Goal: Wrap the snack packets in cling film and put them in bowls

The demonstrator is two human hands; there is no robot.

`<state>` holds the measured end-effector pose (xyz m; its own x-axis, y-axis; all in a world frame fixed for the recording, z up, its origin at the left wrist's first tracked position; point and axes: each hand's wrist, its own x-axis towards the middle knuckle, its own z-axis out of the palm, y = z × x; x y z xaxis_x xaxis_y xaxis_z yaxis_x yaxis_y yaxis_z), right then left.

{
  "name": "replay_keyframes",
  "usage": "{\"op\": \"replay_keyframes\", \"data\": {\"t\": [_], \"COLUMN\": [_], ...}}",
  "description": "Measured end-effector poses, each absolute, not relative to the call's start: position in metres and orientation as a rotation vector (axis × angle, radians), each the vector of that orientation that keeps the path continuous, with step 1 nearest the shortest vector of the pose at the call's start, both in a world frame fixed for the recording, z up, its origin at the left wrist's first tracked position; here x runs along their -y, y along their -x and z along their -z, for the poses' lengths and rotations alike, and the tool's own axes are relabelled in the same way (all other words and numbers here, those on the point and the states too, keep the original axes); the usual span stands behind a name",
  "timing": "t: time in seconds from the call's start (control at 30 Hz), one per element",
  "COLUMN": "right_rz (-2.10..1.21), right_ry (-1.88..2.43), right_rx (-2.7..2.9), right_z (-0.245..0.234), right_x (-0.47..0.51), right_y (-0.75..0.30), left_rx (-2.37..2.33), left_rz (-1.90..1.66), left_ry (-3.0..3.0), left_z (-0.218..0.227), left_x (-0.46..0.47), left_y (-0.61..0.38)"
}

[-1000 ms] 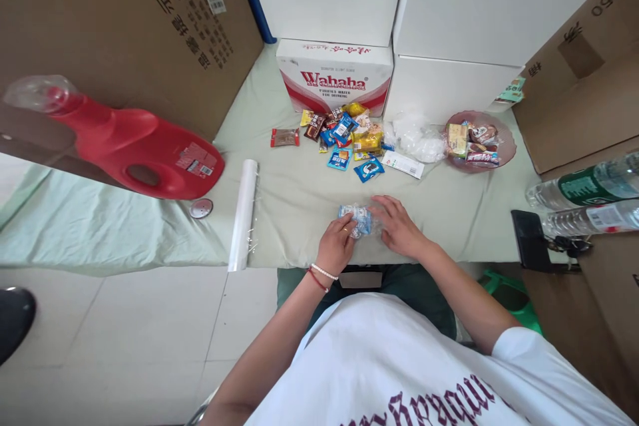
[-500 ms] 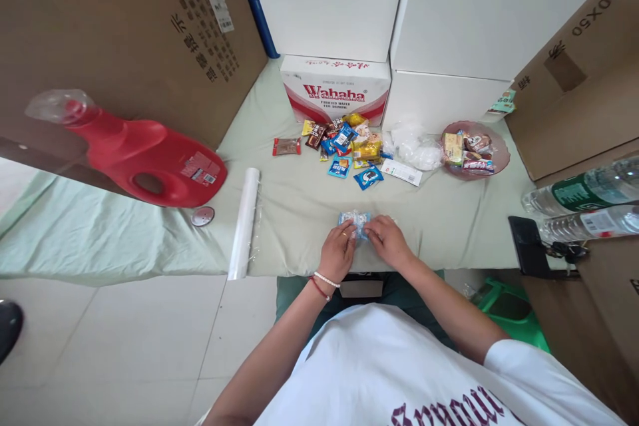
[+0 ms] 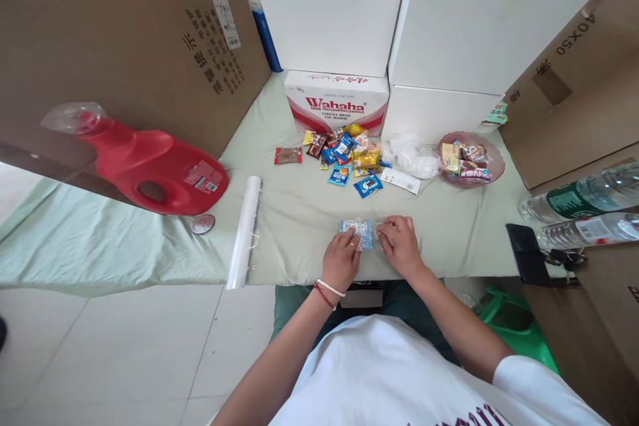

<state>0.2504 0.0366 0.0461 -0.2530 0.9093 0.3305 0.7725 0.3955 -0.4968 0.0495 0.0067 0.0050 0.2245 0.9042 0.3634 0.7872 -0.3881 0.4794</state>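
A small blue-and-white snack packet point(image 3: 363, 233), with crinkled clear plastic film about it, lies flat near the front edge of the cloth-covered table. My left hand point(image 3: 342, 254) presses its fingers onto the left side of the packet and holds it. Just right of the packet, my right hand point(image 3: 399, 245) has its thumb and forefinger pinched together on what looks like the loose end of the clear film. Farther back lies a pile of wrapped snacks, among them a blue packet point(image 3: 368, 185), a gold packet point(image 3: 366, 160) and a brown packet point(image 3: 288, 156).
A roll of plastic film point(image 3: 244, 233) lies to the left, beside a red detergent bottle point(image 3: 160, 170). At the back stand white boxes point(image 3: 329, 13) and a Wahaha carton point(image 3: 337, 106). A pink bowl point(image 3: 496, 170) of snacks, water bottles point(image 3: 589, 193) and a phone point(image 3: 522, 253) are on the right.
My right hand has moved off the packet to the right, its fingers still pinched. My left hand stays on the packet. The head view has tilted up slightly.
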Motion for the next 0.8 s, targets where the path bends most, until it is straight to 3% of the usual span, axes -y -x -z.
{"op": "replay_keyframes", "data": {"t": [0.17,0.37,0.57,0.8], "right_rz": [-0.612,-0.744,-0.355,-0.515], "right_ry": [1.315,1.153,1.740,1.709], "right_rx": [2.251,2.152,1.868,1.995], "right_z": [-0.028,-0.015,-0.015,-0.001], "right_x": [-0.020,-0.003,-0.017,-0.021], "right_y": [-0.225,-0.227,-0.263,-0.260], "left_rx": [-1.626,-1.601,-1.612,-2.050], "left_rz": [-1.007,-0.704,-0.725,-0.969], "left_ry": [-2.112,-2.315,-2.344,-1.929], "left_z": [-0.012,-0.021,-0.006,0.011], "left_x": [-0.009,-0.001,-0.004,-0.017], "left_y": [-0.051,-0.060,-0.063,-0.067]}}
